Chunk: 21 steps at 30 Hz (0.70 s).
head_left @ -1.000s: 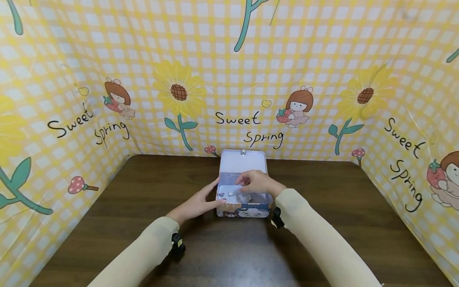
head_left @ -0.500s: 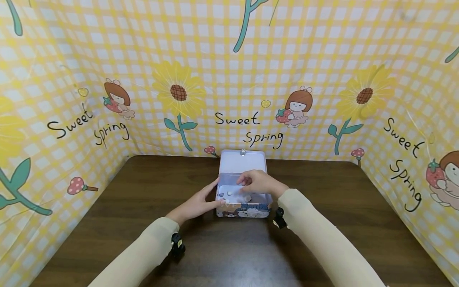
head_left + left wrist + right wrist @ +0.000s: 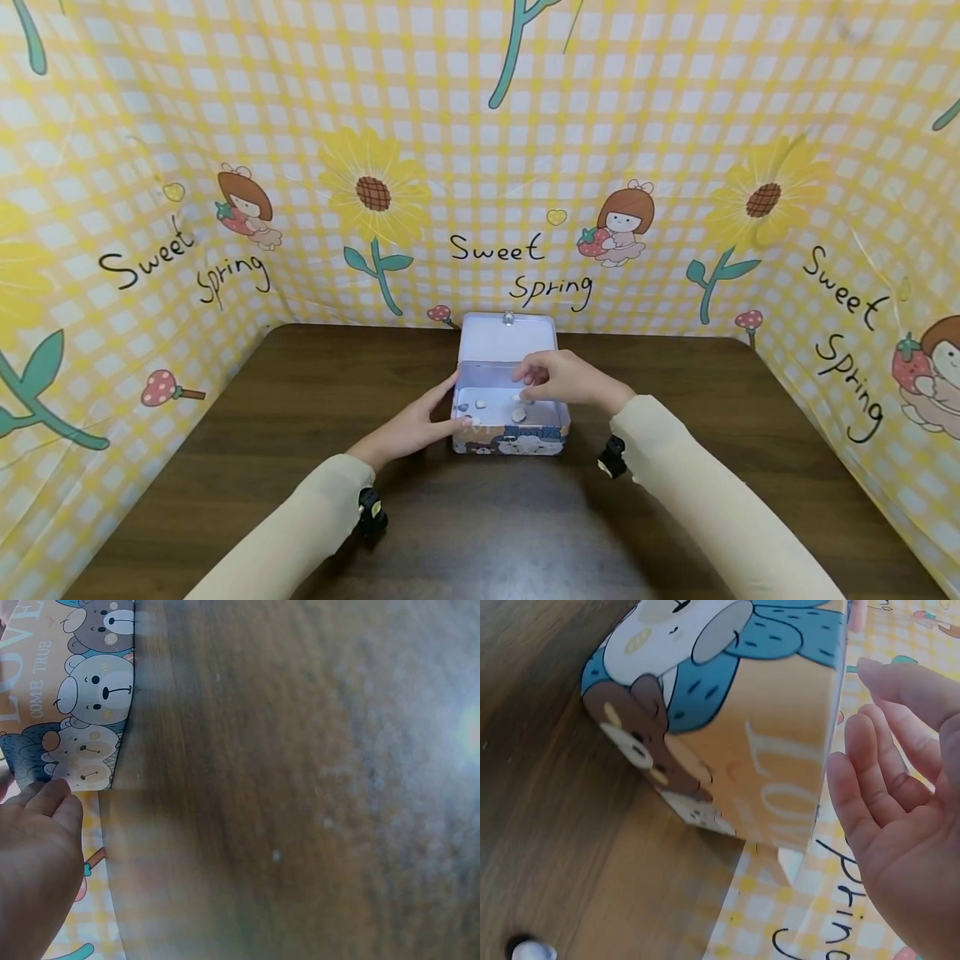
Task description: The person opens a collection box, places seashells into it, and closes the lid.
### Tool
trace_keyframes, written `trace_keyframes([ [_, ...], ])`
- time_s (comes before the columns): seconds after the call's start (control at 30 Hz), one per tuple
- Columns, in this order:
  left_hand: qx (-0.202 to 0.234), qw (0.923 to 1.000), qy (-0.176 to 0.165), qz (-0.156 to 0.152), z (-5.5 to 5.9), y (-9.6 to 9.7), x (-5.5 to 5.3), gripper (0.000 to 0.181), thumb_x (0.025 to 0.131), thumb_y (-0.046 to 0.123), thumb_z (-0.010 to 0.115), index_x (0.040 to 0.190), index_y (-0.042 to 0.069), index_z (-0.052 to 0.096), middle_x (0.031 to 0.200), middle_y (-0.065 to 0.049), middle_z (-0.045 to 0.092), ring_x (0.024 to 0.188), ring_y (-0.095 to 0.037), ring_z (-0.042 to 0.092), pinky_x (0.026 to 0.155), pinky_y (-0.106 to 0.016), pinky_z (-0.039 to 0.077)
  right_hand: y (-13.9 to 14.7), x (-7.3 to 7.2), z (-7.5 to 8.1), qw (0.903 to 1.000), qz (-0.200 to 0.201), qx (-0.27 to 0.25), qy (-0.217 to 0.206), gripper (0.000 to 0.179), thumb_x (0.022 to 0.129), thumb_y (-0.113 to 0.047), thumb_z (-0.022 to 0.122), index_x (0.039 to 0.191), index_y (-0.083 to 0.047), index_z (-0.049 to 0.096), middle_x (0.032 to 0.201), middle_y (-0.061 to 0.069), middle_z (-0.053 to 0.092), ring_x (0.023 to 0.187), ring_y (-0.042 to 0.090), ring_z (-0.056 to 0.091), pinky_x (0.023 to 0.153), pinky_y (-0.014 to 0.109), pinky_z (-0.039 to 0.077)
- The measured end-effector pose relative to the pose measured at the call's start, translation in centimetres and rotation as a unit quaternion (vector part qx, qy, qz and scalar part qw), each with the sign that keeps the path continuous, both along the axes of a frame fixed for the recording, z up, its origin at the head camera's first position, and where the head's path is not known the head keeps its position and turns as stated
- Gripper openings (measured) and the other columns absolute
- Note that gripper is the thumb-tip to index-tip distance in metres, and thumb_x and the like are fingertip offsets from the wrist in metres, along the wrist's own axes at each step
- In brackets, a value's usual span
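A tin box [image 3: 517, 443] with printed bears and the word LOVE stands on the table, its lid [image 3: 510, 337] raised at the back. Small white round pieces [image 3: 518, 414] lie on the pale surface in its opening; their kind is too small to tell. At the box's left side, my left hand [image 3: 412, 427] grips the front corner, thumb by the front rim and fingers along the side. My right hand [image 3: 572, 379] hovers over the opening's right part with loosely bent fingers. Nothing shows between those fingers [image 3: 862, 735] in the right wrist view.
The brown wooden table [image 3: 345, 358] extends around the box. A yellow checked cloth [image 3: 420, 108] with sunflowers and lettering hangs behind and on both sides. The raised lid stands close to the back cloth. Dark wrist cameras [image 3: 612, 457] sit under the sleeves.
My right hand has shifted right over the box, uncovering a white piece near its fingertips. The left hand and the box have stayed in place.
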State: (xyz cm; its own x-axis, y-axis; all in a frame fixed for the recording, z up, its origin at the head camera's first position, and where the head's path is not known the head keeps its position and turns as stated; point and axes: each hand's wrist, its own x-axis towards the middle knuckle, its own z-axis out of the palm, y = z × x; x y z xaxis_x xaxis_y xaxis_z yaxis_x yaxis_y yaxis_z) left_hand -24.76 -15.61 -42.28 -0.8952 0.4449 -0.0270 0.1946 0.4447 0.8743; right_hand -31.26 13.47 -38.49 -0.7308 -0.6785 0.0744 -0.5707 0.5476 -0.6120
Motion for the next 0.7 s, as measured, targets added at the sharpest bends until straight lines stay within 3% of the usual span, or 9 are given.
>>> trace_keyframes([
  [0.1,-0.005,0.9999,0.01,0.003,-1.2,-0.2,-0.6,0.088,0.097,0.032,0.069,0.163,0.02,0.013,0.167,-0.01,0.01,0.151,-0.037,0.006,0.114,-0.065,0.013,0.9,0.3,0.2,1.0,-0.005,-0.003,0.005,0.02,0.09,-0.017,0.077,0.109,-0.011,0.073,0.1,0.009,0.07,0.088,0.013,0.062,0.08,0.031,0.053],
  [0.2,-0.013,0.9997,0.019,0.005,-1.8,-0.3,-0.8,0.088,0.096,0.037,0.069,0.163,0.025,0.012,0.167,-0.008,0.01,0.151,-0.036,0.007,0.114,-0.065,0.014,2.0,0.6,0.1,0.9999,-0.008,-0.009,0.006,0.021,0.091,-0.016,0.077,0.11,-0.009,0.073,0.102,0.012,0.07,0.089,0.014,0.062,0.08,0.032,0.054],
  [0.43,-0.021,0.9995,0.02,0.01,-1.8,-0.3,-0.9,0.089,0.095,0.043,0.069,0.163,0.029,0.012,0.167,-0.008,0.011,0.151,-0.035,0.009,0.113,-0.066,0.015,5.0,1.2,-0.2,0.9989,-0.041,-0.022,0.004,0.018,0.091,-0.017,0.077,0.108,-0.012,0.072,0.098,0.004,0.069,0.089,0.014,0.062,0.08,0.032,0.054],
  [0.6,-0.015,0.9997,0.019,0.009,-1.7,-0.1,-0.8,0.088,0.097,0.037,0.069,0.163,0.025,0.012,0.167,-0.006,0.009,0.151,-0.036,0.007,0.114,-0.065,0.013,6.9,1.7,-0.4,0.9982,-0.057,-0.02,0.0,0.019,0.092,-0.016,0.076,0.109,-0.009,0.072,0.098,0.005,0.07,0.089,0.015,0.062,0.081,0.033,0.054],
  [0.7,-0.009,0.9999,0.011,0.005,-0.9,0.1,-0.3,0.087,0.097,0.031,0.069,0.163,0.019,0.012,0.167,-0.008,0.009,0.151,-0.036,0.006,0.115,-0.065,0.012,8.0,2.1,-0.7,0.9976,-0.068,-0.016,-0.002,0.019,0.093,-0.017,0.075,0.109,-0.009,0.072,0.098,0.003,0.069,0.089,0.015,0.062,0.08,0.034,0.053],
])
